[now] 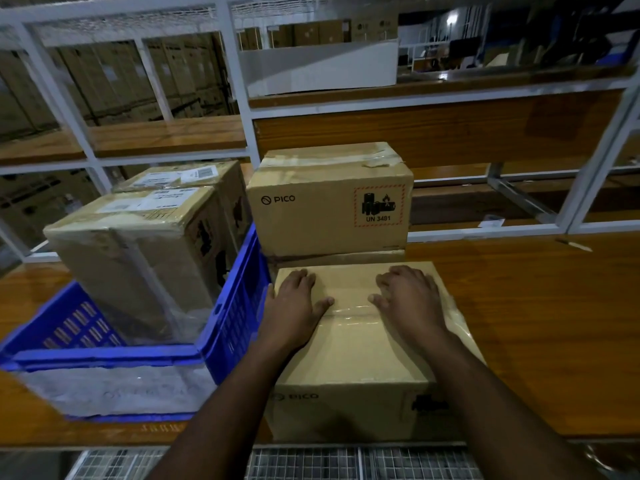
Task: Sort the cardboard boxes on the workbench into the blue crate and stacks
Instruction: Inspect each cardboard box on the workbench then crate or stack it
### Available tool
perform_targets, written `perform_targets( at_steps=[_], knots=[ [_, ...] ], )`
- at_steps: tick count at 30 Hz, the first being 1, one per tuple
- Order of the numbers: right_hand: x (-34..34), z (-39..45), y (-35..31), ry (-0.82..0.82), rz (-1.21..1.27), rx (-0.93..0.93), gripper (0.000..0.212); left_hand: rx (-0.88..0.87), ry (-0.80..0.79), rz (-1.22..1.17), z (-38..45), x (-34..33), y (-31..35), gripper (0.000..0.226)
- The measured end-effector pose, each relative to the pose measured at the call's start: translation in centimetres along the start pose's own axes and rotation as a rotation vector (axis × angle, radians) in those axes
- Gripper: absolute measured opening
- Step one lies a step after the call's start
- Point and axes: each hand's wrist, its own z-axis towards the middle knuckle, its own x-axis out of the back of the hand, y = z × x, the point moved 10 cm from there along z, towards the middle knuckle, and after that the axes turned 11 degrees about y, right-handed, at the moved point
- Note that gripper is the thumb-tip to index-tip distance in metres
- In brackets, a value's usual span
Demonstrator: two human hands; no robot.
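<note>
I have both palms down on the top of the near box, which sits low and centre in the frame at the front edge of the workbench. My left hand lies flat near the box's left edge, fingers spread and straight, thumb out toward the taped seam. My right hand rests on the other side of the seam, its fingers bent a little at the knuckles but closed on nothing. Neither hand grips the box; they only press on it.

The first risk I see is the glossy tape under my palms: if I push or drag from the top alone, the hands may slip instead of moving the box. The box also sits right at the bench edge, so a pull toward me could tip it off the front.

Just behind it, touching or nearly so, is the PICO stack at mid-frame, one box with a battery hazard label on a lower one that is mostly hidden. A shove forward would knock into that stack.

To the left, just beside the near box, stands the blue crate, already holding two tall boxes that rise well above its rim. I judge little room is left inside, so forcing this one in could jam it or topple them.
</note>
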Motion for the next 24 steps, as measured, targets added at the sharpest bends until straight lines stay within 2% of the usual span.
perform_targets(
  at_steps=[2, 5, 7, 10, 14, 18, 21, 24],
  knots=[
    [-0.3, 0.1, 1.0, -0.003, -0.018, -0.044, 0.051, 0.001, 0.009, -0.018, 0.1, 0.2, 0.0, 0.064],
    [-0.3, -0.4, 4.0, 0.000, -0.132, -0.194, 0.084, 0.030, 0.098, -0.057, 0.1, 1.2, -0.3, 0.071],
    [0.2, -1.0, 5.7, 0.015, -0.111, -0.315, 0.096, 0.157, 0.115, -0.116, -0.4, 1.5, -1.8, 0.088],
    [0.6, -1.5, 6.1, 0.024, -0.033, -0.390, 0.099, 0.378, 0.063, -0.136, -1.7, 1.2, -4.5, 0.107],
    [1.5, -1.9, 5.7, 0.076, -0.020, -0.384, 0.088, 0.368, 0.127, -0.131, -2.8, 2.5, -4.2, 0.092],
    [3.2, -2.8, 5.4, 0.142, 0.064, -0.374, 0.091, 0.330, 0.242, -0.235, -4.3, 4.9, -3.0, 0.081],
    [6.5, -3.2, 5.0, 0.274, 0.177, -0.366, 0.100, 0.328, 0.425, -0.325, -5.3, 8.4, -1.9, 0.074],
    [10.4, -3.5, 4.7, 0.426, 0.338, -0.407, 0.100, 0.359, 0.594, -0.487, -6.5, 11.7, -1.1, 0.054]
  ],
)
